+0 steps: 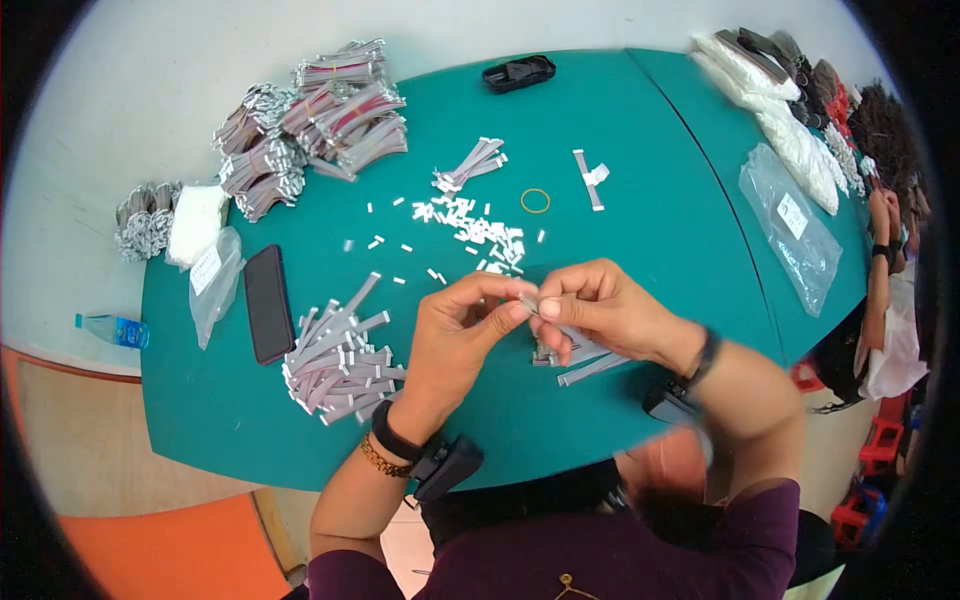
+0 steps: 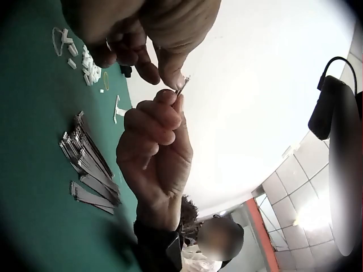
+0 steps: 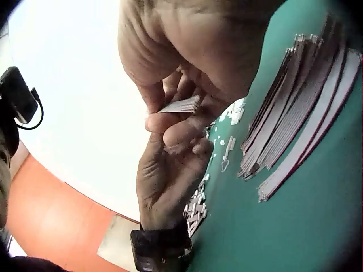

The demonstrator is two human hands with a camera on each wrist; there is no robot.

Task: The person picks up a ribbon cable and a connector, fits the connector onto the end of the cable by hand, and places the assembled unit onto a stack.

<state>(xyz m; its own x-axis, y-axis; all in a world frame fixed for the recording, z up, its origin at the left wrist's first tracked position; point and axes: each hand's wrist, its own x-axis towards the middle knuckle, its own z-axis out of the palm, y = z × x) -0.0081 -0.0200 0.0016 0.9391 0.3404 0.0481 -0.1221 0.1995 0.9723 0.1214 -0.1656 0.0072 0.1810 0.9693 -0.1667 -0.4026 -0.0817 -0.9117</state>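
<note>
In the head view, both hands meet over the table in front of the body. My right hand (image 1: pixel 615 312) pinches a flat grey ribbon cable (image 3: pixel 180 106) between thumb and curled fingers. My left hand (image 1: pixel 455 330) has its thumb and index finger on the end of that same cable, fingertips right against those of the right hand. The fingers mostly hide the cable's end. Beneath the right hand lies a stack of ribbon cables (image 3: pixel 283 107). Left of the left hand spreads a pile of ribbon cables with white ends (image 1: pixel 340 365). Small white plastic pieces (image 1: pixel 485 232) lie scattered beyond the hands.
On the green table (image 1: pixel 640 130) are a phone (image 1: pixel 268 303), a rubber band (image 1: pixel 535 201), a single cable (image 1: pixel 589 180) and a black tray (image 1: pixel 519 73). Bundled cables (image 1: pixel 345 115) stand at the back left. Clear bags (image 1: pixel 795 230) lie right; another person's hand (image 1: pixel 884 215) shows there.
</note>
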